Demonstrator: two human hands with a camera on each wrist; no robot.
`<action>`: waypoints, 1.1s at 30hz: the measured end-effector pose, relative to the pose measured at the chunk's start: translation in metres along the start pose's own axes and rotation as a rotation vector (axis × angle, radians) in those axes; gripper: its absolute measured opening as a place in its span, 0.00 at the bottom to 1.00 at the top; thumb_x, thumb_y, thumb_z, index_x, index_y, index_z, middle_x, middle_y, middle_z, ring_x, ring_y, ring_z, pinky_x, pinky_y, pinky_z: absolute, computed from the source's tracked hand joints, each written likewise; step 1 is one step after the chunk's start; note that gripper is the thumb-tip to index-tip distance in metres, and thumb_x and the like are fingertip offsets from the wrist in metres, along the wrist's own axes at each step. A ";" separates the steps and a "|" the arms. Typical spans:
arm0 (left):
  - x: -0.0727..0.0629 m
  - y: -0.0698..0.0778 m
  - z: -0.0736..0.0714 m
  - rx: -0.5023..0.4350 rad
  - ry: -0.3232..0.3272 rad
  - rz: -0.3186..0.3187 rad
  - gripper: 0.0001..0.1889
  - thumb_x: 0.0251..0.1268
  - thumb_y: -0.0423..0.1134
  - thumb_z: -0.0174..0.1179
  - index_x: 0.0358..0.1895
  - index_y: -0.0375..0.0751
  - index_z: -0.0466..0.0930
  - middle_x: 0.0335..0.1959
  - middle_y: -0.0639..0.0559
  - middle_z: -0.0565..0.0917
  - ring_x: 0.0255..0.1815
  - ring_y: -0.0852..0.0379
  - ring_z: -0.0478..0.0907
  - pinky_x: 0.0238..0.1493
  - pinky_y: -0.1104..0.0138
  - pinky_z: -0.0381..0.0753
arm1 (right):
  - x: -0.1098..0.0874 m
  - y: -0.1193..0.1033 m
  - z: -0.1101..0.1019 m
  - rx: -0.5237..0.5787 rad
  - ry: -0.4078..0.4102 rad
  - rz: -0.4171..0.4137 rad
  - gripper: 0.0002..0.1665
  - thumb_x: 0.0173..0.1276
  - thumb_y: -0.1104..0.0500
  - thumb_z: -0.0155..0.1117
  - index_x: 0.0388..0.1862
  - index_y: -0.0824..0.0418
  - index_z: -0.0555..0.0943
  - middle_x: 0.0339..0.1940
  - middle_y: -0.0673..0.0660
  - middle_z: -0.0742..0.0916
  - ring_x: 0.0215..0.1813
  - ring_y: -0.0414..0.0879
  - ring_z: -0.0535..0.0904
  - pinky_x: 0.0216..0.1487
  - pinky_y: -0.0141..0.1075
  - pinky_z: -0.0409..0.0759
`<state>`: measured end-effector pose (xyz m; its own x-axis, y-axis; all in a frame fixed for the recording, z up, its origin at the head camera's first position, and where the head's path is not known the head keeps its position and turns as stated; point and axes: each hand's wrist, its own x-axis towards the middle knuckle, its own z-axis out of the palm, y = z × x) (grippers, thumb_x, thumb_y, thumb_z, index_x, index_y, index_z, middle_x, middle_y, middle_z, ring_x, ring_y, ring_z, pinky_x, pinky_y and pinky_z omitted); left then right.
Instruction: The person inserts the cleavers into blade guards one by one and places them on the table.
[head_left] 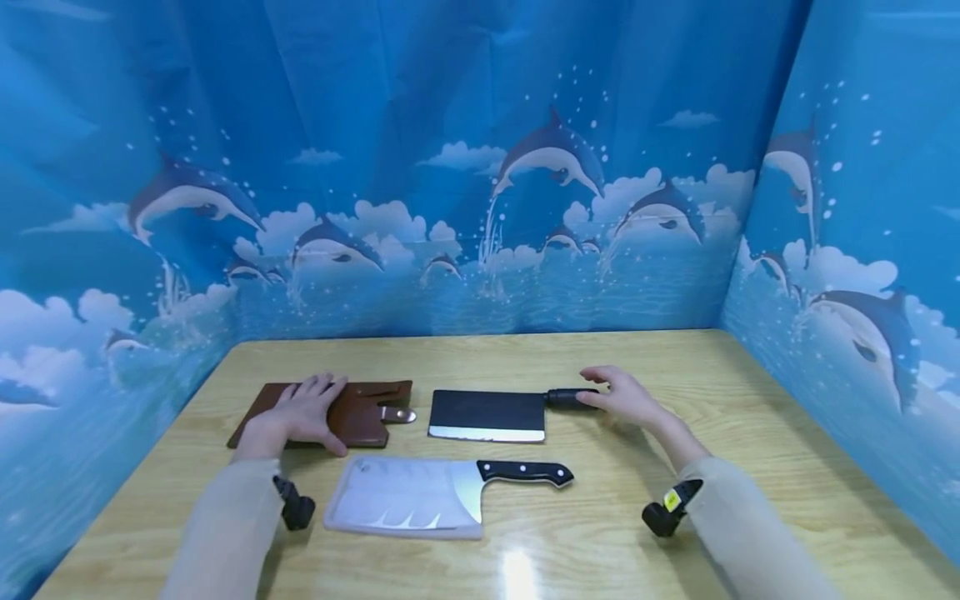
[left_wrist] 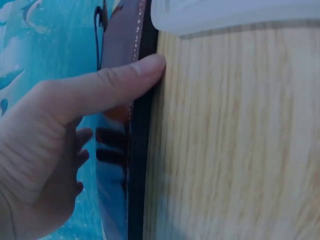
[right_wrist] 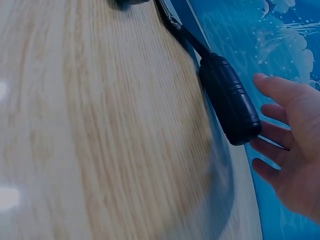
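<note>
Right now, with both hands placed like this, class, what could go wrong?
First, the dark cleaver has a bare edge on its near side, so a slip could cut. Second, the right hand has its fingers near the end of the handle but not closed round it; a grip that far back might let the blade tip. Third, the strap on the brown sheath points toward that blade and might snag it if the two are brought together.
</note>
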<state>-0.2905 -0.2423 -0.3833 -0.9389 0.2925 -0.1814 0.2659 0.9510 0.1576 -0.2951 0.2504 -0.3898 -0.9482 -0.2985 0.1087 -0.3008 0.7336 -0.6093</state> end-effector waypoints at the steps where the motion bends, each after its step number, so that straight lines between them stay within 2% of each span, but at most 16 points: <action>1: -0.001 0.001 -0.002 0.001 -0.016 -0.002 0.63 0.32 0.65 0.71 0.71 0.31 0.50 0.68 0.26 0.51 0.67 0.28 0.45 0.61 0.36 0.43 | 0.001 0.000 0.002 0.005 -0.011 0.000 0.33 0.64 0.52 0.61 0.61 0.73 0.69 0.57 0.70 0.75 0.59 0.65 0.68 0.58 0.56 0.66; 5: -0.003 0.006 -0.003 0.003 -0.056 -0.025 0.63 0.32 0.65 0.70 0.71 0.32 0.50 0.68 0.27 0.53 0.67 0.30 0.48 0.62 0.37 0.43 | 0.006 -0.003 0.009 0.013 -0.044 0.006 0.31 0.64 0.53 0.62 0.60 0.71 0.70 0.56 0.69 0.76 0.59 0.63 0.69 0.59 0.55 0.65; 10: -0.008 0.009 -0.005 0.000 -0.078 -0.068 0.64 0.31 0.68 0.69 0.70 0.30 0.50 0.65 0.22 0.53 0.64 0.25 0.49 0.62 0.38 0.46 | 0.009 -0.007 0.016 0.002 -0.070 0.002 0.29 0.62 0.56 0.63 0.59 0.70 0.72 0.56 0.68 0.77 0.59 0.63 0.69 0.60 0.55 0.64; 17: -0.018 0.011 -0.011 -0.061 -0.175 -0.161 0.64 0.34 0.64 0.70 0.72 0.33 0.45 0.66 0.19 0.47 0.65 0.22 0.44 0.60 0.36 0.47 | 0.012 -0.011 0.022 -0.021 -0.102 0.023 0.30 0.59 0.59 0.66 0.59 0.71 0.72 0.56 0.68 0.77 0.59 0.63 0.70 0.59 0.55 0.65; 20: -0.021 0.010 -0.012 -0.061 -0.194 -0.171 0.64 0.36 0.64 0.70 0.72 0.33 0.44 0.66 0.19 0.47 0.65 0.22 0.43 0.60 0.35 0.47 | 0.013 -0.011 0.024 -0.088 -0.129 0.033 0.31 0.58 0.57 0.67 0.59 0.69 0.72 0.55 0.69 0.77 0.57 0.62 0.71 0.58 0.54 0.66; 25: -0.024 0.006 -0.008 -0.044 -0.123 -0.152 0.64 0.35 0.70 0.65 0.70 0.28 0.49 0.61 0.17 0.55 0.62 0.22 0.49 0.60 0.37 0.51 | 0.016 -0.013 0.025 -0.212 -0.138 -0.003 0.30 0.58 0.56 0.68 0.57 0.68 0.74 0.52 0.67 0.78 0.54 0.61 0.73 0.55 0.53 0.68; 33: -0.034 -0.009 0.003 -0.037 -0.002 -0.117 0.63 0.37 0.75 0.59 0.70 0.30 0.52 0.60 0.18 0.59 0.59 0.22 0.57 0.52 0.36 0.60 | 0.016 -0.012 0.022 -0.282 -0.138 -0.052 0.26 0.60 0.54 0.67 0.53 0.67 0.76 0.47 0.63 0.81 0.50 0.57 0.76 0.52 0.51 0.71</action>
<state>-0.2601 -0.2603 -0.3811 -0.9626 0.1801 -0.2026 0.1463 0.9744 0.1709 -0.3040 0.2235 -0.3983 -0.9137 -0.4061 0.0146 -0.3834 0.8497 -0.3618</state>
